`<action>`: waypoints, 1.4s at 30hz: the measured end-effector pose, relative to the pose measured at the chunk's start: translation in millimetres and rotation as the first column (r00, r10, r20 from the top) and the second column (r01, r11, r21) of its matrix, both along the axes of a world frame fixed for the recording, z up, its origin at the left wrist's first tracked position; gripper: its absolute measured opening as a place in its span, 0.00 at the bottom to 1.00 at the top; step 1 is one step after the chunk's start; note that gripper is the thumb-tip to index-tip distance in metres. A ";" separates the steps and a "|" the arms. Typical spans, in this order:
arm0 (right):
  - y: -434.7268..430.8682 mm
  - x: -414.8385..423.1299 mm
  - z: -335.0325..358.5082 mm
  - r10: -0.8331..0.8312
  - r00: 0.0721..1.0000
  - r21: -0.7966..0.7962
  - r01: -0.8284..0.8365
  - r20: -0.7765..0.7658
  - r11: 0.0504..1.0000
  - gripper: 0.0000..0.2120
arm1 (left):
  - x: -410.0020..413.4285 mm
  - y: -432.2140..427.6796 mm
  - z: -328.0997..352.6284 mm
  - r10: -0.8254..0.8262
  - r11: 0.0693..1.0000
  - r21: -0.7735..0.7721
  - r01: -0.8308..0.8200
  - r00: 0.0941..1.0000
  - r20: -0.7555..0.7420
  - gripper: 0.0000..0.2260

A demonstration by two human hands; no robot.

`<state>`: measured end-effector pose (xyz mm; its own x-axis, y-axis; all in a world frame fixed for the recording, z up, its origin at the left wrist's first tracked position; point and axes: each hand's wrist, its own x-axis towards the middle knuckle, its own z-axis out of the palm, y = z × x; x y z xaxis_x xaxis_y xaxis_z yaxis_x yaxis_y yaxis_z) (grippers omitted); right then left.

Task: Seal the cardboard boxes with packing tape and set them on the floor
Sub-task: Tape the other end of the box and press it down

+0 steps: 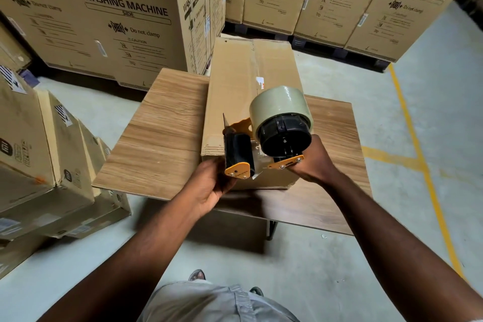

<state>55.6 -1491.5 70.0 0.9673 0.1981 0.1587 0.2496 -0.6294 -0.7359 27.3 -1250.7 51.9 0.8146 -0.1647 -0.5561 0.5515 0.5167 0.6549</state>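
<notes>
The light is dim and warm, falling softly from above. It leaves a pale sheen along the top of the tape roll (281, 102) and a broad, soft-edged shadow on the floor (313, 269) beneath the table (162, 138). The cardboard box (248, 81) darkens the table's near edge. The tape dispenser (283, 138) and the right hand (311, 162) are sharp, while the left hand (211, 185) is smeared by motion blur. Wide-angle distortion bows the stacked cartons (104, 13) outward and stretches both forearms toward the lower corners. The top right corner is blurred, and the smaller cartons (31, 151) at the left edge look soft. The dark gaps under the stacks hold no detail.
</notes>
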 end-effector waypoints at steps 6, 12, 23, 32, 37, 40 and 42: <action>4.6 10.0 6.3 0.036 0.998 -0.204 -0.046 -0.051 0.978 0.10 | 11.7 26.9 -7.1 -0.128 0.903 0.428 0.044 0.977 0.168 0.07; -8.9 32.6 17.2 -0.039 0.997 -0.361 0.011 -0.068 0.932 0.09 | 28.3 83.9 -14.4 -0.098 0.871 0.491 0.001 0.980 0.171 0.06; 3.1 44.3 12.7 0.010 0.992 -0.488 -0.072 -0.128 0.870 0.10 | 38.7 75.6 -49.3 -0.083 0.868 0.497 0.013 0.989 0.119 0.07; 0.4 44.9 9.9 0.064 0.993 -0.561 -0.107 -0.095 0.821 0.12 | 31.8 50.2 -74.1 -0.133 0.910 0.383 0.155 0.988 -0.084 0.15; 1.0 44.8 10.7 0.047 0.993 -0.568 -0.100 -0.106 0.817 0.09 | 36.9 54.3 -81.8 -0.035 0.917 0.387 0.101 0.984 -0.173 0.15; 1.8 42.6 11.4 0.035 0.994 -0.571 -0.089 -0.104 0.816 0.09 | 44.9 55.2 -74.6 0.012 0.978 0.211 0.007 0.996 -0.088 0.17; 2.6 41.6 12.8 0.032 0.993 -0.562 -0.090 -0.112 0.822 0.09 | 44.0 53.4 -75.2 -0.042 0.970 0.237 0.052 0.998 -0.047 0.13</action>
<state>97.2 -1488.9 82.8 0.9547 0.2839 -0.0893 0.2500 -0.9278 -0.2771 71.3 -1197.3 -23.3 0.7848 -0.0607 -0.6168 0.6004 0.3214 0.7323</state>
